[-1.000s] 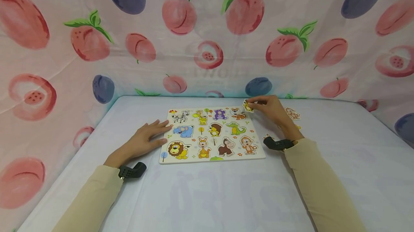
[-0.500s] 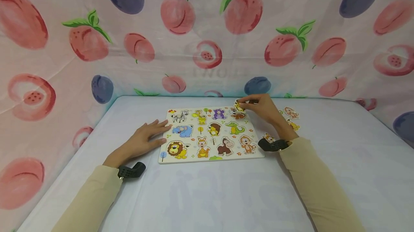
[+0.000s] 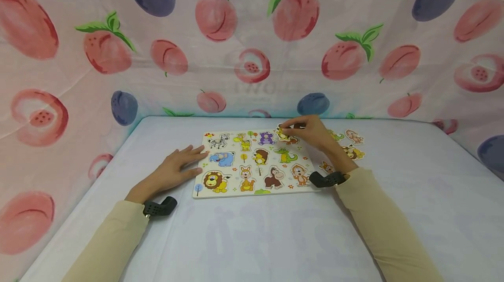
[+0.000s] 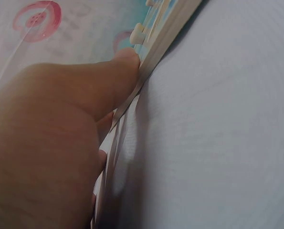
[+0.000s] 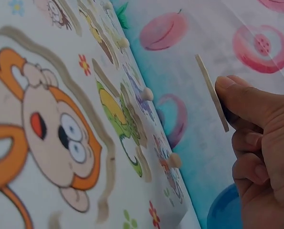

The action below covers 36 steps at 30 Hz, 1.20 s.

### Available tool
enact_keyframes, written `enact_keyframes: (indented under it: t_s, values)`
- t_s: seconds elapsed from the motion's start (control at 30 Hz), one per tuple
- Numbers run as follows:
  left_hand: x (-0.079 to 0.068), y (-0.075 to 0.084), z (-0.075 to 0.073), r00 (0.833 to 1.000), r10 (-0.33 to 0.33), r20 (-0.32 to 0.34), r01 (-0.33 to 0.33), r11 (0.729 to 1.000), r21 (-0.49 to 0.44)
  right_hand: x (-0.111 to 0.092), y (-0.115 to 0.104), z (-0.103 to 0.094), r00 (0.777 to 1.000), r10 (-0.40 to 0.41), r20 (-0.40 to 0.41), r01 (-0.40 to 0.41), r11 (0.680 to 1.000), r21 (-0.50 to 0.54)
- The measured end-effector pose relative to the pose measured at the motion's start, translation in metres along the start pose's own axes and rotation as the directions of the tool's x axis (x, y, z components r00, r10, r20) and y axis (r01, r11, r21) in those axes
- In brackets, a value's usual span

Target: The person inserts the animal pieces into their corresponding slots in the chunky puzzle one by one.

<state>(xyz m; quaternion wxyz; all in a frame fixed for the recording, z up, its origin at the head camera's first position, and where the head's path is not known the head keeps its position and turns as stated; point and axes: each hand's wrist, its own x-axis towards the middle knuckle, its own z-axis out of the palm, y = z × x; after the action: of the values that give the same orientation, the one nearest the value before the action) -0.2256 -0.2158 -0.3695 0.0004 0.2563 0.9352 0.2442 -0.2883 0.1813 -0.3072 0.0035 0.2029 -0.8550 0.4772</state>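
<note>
A white puzzle board point(image 3: 228, 193) printed with animals lies on the table. My left hand point(image 3: 173, 170) rests with spread fingers on its left edge; in the left wrist view the thumb point(image 4: 118, 76) touches the board's rim point(image 4: 153, 64). My right hand point(image 3: 311, 132) pinches a yellow and brown hedgehog puzzle piece point(image 3: 281, 132) between thumb and fingers, over the board's top right part. In the right wrist view this piece point(image 5: 212, 93) shows edge-on, apart from the board. Knobbed pieces, such as the elephant point(image 3: 222, 159) and the purple animal point(image 3: 266, 138), sit in the board.
Right of the board lie loose puzzle pieces: a monkey point(image 3: 354, 137), a lion point(image 3: 354, 152), a crocodile point(image 3: 336, 135) and a kangaroo point(image 3: 326, 167), partly behind my right wrist. A fruit-patterned cloth point(image 3: 287, 67) hangs behind the white table point(image 3: 252, 238).
My right hand has moved left with the hedgehog piece, from beyond the board's top right corner to over the board. More of the loose pieces show now. The left hand stays put.
</note>
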Motion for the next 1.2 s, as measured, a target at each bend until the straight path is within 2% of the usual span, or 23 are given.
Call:
enact_keyframes:
  t_s: [0.27, 0.5, 0.6, 0.83, 1.2]
  values:
    - [0.000, -0.001, 0.000, 1.000, -0.001, 0.001, 0.001, 1.000, -0.004, 0.002, 0.002, 0.007, 0.995, -0.076, 0.064, 0.071, 0.994, 0.087]
    - [0.000, -0.002, 0.001, 1.000, -0.001, -0.003, 0.001, 1.000, -0.007, 0.001, -0.005, 0.013, 0.990, -0.115, 0.083, 0.112, 0.993, 0.045]
    - [0.001, -0.002, 0.001, 1.000, -0.001, -0.004, 0.001, 1.000, -0.009, 0.005, -0.001, 0.018, 0.991, -0.102, 0.082, 0.100, 0.995, 0.029]
    - [0.001, -0.002, 0.001, 1.000, 0.002, -0.004, -0.002, 1.000, -0.011, 0.016, 0.026, 0.026, 0.994, -0.074, 0.083, 0.071, 0.997, 0.035]
    - [0.001, -0.001, 0.001, 1.000, -0.005, -0.007, 0.005, 1.000, -0.002, 0.017, 0.028, 0.037, 0.992, -0.071, 0.104, 0.070, 0.997, 0.022]
